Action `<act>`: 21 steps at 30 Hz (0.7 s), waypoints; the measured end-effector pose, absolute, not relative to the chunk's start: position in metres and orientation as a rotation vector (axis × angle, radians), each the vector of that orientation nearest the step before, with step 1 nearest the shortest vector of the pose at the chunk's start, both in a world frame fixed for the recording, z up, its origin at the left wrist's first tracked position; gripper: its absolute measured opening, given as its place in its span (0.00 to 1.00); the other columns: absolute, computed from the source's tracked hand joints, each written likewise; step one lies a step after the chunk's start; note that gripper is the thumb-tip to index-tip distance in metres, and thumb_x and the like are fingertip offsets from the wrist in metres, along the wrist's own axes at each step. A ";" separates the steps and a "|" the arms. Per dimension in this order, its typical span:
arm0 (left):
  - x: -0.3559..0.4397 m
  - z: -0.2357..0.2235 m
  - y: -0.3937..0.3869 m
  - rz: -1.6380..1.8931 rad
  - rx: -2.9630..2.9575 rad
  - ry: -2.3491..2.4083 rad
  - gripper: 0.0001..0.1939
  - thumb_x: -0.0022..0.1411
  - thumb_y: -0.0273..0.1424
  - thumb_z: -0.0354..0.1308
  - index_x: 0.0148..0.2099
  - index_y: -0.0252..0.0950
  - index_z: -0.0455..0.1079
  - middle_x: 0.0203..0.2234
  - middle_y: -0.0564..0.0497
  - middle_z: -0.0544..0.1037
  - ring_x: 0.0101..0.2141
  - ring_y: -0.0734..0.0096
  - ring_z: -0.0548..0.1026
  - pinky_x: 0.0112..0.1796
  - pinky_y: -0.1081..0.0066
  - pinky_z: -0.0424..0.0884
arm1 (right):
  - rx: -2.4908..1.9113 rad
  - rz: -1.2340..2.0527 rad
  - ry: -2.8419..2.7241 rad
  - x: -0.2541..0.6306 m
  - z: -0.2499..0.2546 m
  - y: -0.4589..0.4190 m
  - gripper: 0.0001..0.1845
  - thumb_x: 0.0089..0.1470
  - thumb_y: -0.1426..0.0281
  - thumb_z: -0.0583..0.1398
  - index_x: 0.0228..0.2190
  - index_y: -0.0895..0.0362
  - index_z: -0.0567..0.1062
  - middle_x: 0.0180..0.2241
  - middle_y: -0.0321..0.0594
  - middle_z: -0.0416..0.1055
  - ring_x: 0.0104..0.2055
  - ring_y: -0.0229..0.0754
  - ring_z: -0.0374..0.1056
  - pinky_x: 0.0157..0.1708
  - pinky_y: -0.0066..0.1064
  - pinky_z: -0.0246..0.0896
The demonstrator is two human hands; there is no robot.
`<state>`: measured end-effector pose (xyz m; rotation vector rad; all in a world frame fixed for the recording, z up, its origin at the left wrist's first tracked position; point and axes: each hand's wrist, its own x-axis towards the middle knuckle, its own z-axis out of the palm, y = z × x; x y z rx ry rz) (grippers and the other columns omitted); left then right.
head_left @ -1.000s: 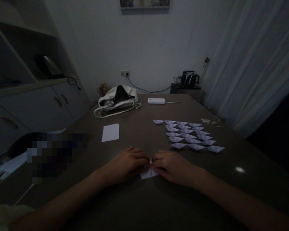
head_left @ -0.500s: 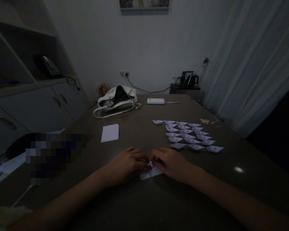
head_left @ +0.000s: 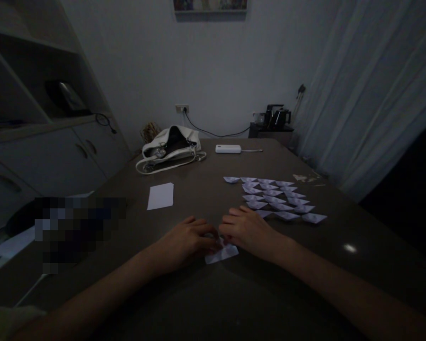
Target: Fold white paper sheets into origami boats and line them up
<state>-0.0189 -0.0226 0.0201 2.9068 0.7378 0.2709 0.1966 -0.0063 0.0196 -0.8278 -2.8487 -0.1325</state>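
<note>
A partly folded sheet of white paper [head_left: 221, 254] lies on the dark table close in front of me. My left hand [head_left: 193, 239] is closed on its left upper part, thumb and fingers together at the paper. From the other side my right hand [head_left: 246, 232] has its curled fingers at the paper's upper right edge; the fingertips are partly hidden. Just beyond the right hand, several folded paper boats [head_left: 277, 200] stand in rows. Left of them, past my left hand, is a stack of white paper sheets [head_left: 160, 196].
A white handbag [head_left: 172, 148] stands at the table's far left, and a white power bank [head_left: 228, 149] with a short cable lies at the back. A blurred-out patch [head_left: 80, 232] covers things on the left. A glass kettle [head_left: 281, 117] stands beyond the table.
My right hand has shifted slightly up and away, so more of the paper's right side shows. The left hand stays at the paper. The whole view has moved slightly.
</note>
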 end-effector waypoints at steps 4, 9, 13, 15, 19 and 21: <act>-0.019 0.021 -0.023 0.227 2.910 0.747 0.10 0.66 0.29 0.52 0.47 0.44 0.71 0.44 0.50 0.74 0.42 0.64 0.71 0.40 0.66 0.59 | -0.848 -0.117 -2.849 0.200 0.022 -0.007 0.02 0.55 0.71 0.62 0.31 0.55 0.73 0.32 0.35 0.72 0.38 0.42 0.61 0.34 0.33 0.46; -0.019 0.022 -0.024 0.250 2.907 0.750 0.11 0.66 0.29 0.52 0.48 0.44 0.72 0.44 0.50 0.74 0.42 0.64 0.71 0.40 0.67 0.60 | -0.865 -0.085 -2.881 0.203 0.027 -0.009 0.03 0.53 0.70 0.63 0.29 0.55 0.73 0.32 0.36 0.72 0.38 0.43 0.62 0.33 0.32 0.45; -0.019 0.023 -0.024 0.250 2.902 0.742 0.11 0.67 0.29 0.51 0.47 0.44 0.72 0.44 0.49 0.75 0.42 0.64 0.71 0.40 0.66 0.60 | -0.875 -0.052 -2.880 0.206 0.030 -0.010 0.04 0.52 0.70 0.65 0.29 0.55 0.73 0.31 0.34 0.71 0.38 0.43 0.62 0.33 0.32 0.46; -0.019 0.023 -0.024 0.257 2.902 0.739 0.11 0.67 0.29 0.51 0.47 0.44 0.72 0.43 0.50 0.75 0.42 0.64 0.71 0.40 0.67 0.60 | -0.876 -0.047 -2.889 0.207 0.030 -0.011 0.05 0.51 0.69 0.65 0.29 0.54 0.73 0.32 0.35 0.72 0.37 0.43 0.62 0.33 0.32 0.46; -0.019 0.022 -0.023 0.263 2.903 0.736 0.10 0.66 0.29 0.53 0.47 0.44 0.72 0.43 0.51 0.75 0.42 0.65 0.71 0.40 0.67 0.59 | -0.920 -0.014 -2.908 0.208 0.030 -0.013 0.05 0.51 0.70 0.65 0.29 0.55 0.72 0.32 0.35 0.72 0.38 0.43 0.62 0.33 0.32 0.46; -0.019 0.022 -0.024 0.248 2.902 0.741 0.11 0.66 0.28 0.53 0.48 0.45 0.71 0.43 0.51 0.75 0.42 0.65 0.71 0.40 0.67 0.59 | -0.928 0.024 -2.899 0.208 0.031 -0.013 0.05 0.52 0.71 0.64 0.29 0.55 0.72 0.32 0.35 0.72 0.38 0.43 0.63 0.34 0.32 0.47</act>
